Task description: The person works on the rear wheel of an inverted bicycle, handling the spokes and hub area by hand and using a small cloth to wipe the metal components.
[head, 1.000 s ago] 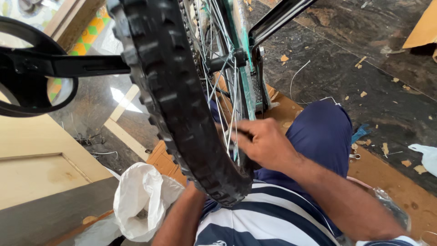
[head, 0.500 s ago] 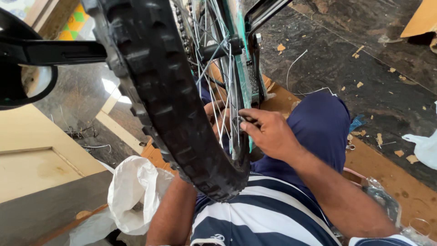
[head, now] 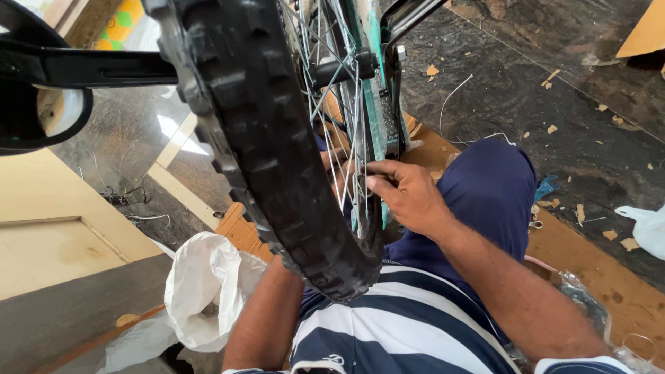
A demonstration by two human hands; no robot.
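**Technician A:** Bicycle wheel (head: pixel 277 138), location: directly above the lap, filling the frame from centre to 12 o'clock. Knobby black tyre (head: pixel 256 159) faces the camera; the lowest tread sits just above the striped shirt (head: pixel 415 325).

**Technician B:** Handling properties?

**Technician A:** Judged: the tyre rubber is grippy and yields slightly; the rim is stiff. The spokes (head: pixel 339 138) are thin wire under tension, so they should not be pulled sideways. Best hold points are the tyre shoulder or the rim. The wheel sits in the teal frame (head: pixel 370 104), so its weight is carried there, not by the hands.

**Technician B:** Nearest hand?

**Technician A:** Right hand (head: pixel 409 197), at 3 o'clock of the tyre's lower arc. Forearm rises from 5 o'clock, wrist straight, knuckles up. Fingers narrow, tips pinched together against the spokes beside the rim; whether a small part lies between them cannot be told.

**Technician B:** Left hand?

**Technician A:** Left forearm (head: pixel 260 318) rises from 6 o'clock and passes behind the tyre. Left hand (head: pixel 332 161) shows only in part through the spokes; finger state cannot be told.

**Technician B:** Farther out?

**Technician A:** White plastic bag (head: pixel 208 284) at 8 o'clock, cardboard (head: pixel 596 270) at 4 o'clock, dark stone floor (head: pixel 540 90) at 2 o'clock.
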